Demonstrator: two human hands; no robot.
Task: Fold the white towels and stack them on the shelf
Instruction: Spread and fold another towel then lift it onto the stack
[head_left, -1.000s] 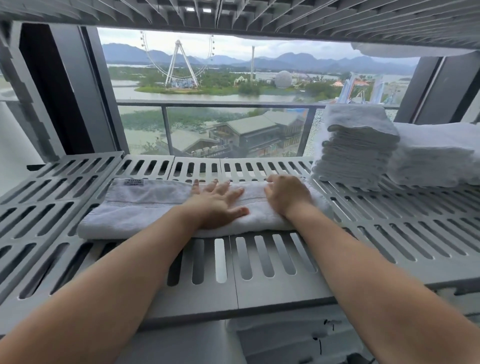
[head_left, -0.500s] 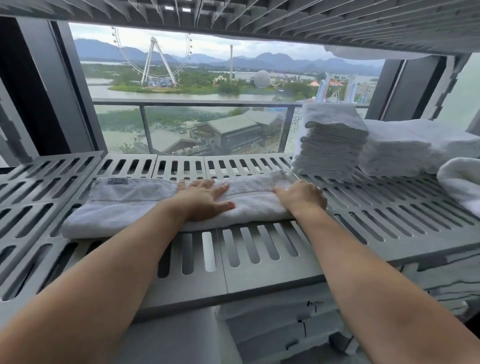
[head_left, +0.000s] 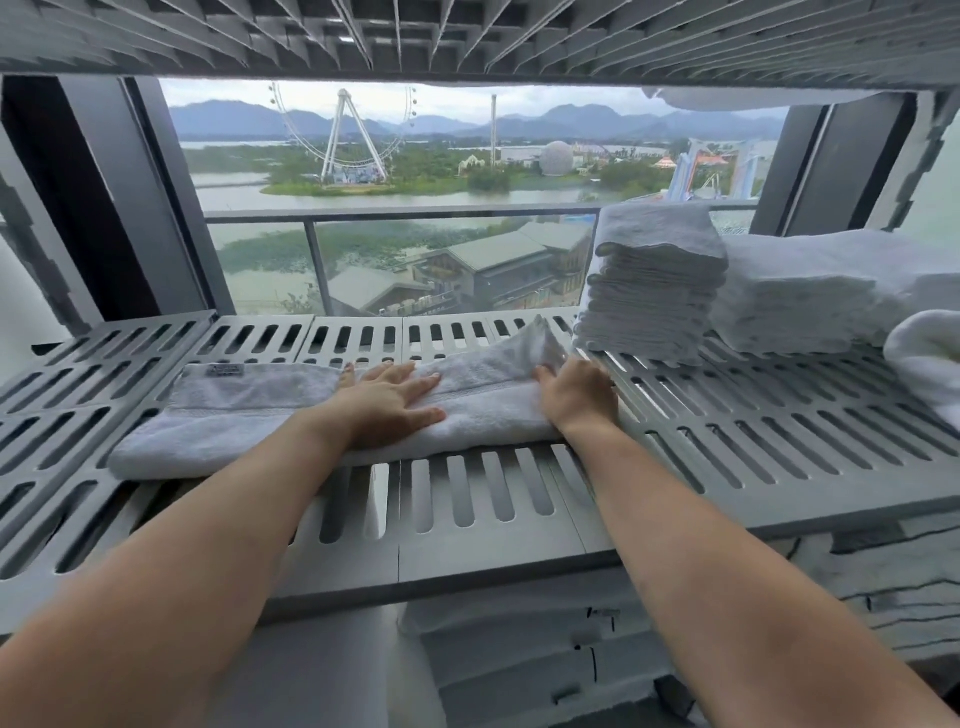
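A long white towel (head_left: 249, 410), folded into a strip, lies across the grey slatted shelf (head_left: 779, 447). My left hand (head_left: 389, 402) presses flat on its middle, fingers spread. My right hand (head_left: 576, 397) grips the towel's right end, which is lifted into a raised corner beside a stack of folded white towels (head_left: 654, 280). A dark label shows at the towel's left end.
Behind the stack, more folded white towels (head_left: 821, 291) fill the shelf's right side, and a rolled one (head_left: 930, 358) sits at the far right edge. Another slatted shelf (head_left: 467, 36) hangs close overhead. A window with a railing is behind. Lower shelves hold more linen (head_left: 545, 660).
My right hand has moved from lying on the towel to gripping its right end and lifting the corner up. My left hand stays pressed on the middle.
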